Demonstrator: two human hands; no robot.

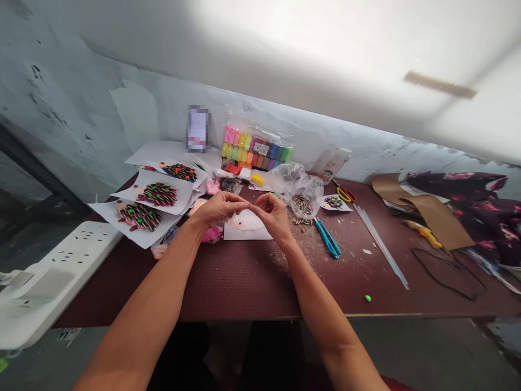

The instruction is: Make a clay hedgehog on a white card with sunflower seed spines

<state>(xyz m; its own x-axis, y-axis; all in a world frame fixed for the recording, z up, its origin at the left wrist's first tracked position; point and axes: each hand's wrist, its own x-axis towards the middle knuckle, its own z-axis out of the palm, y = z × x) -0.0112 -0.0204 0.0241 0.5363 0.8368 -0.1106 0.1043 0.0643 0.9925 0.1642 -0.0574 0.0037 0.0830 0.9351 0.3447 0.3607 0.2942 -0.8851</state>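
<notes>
My left hand (220, 208) and my right hand (273, 216) meet fingertip to fingertip, both pinched. Whatever lies between the fingers is too small or hidden to make out. Just under them on the table is a white sheet (248, 234) with a pale hedgehog outline, partly covered by the hands. Bright pink clay (212, 234) in clear wrap is beside my left wrist. To the right, striped sunflower seeds (302, 204) fill an open clear bag (312, 191), and some have spilled beside it. A teal utility knife (328, 239) rests near the seeds.
Finished seed hedgehogs (158, 194) on paper overlap at left, near a white power strip (69, 266). Packed coloured clay (256, 149) leans on the wall by a phone (198, 129). At right are scissors (345, 193), clear sticks (382, 247) and a yellow glue gun (424, 233) with its cord.
</notes>
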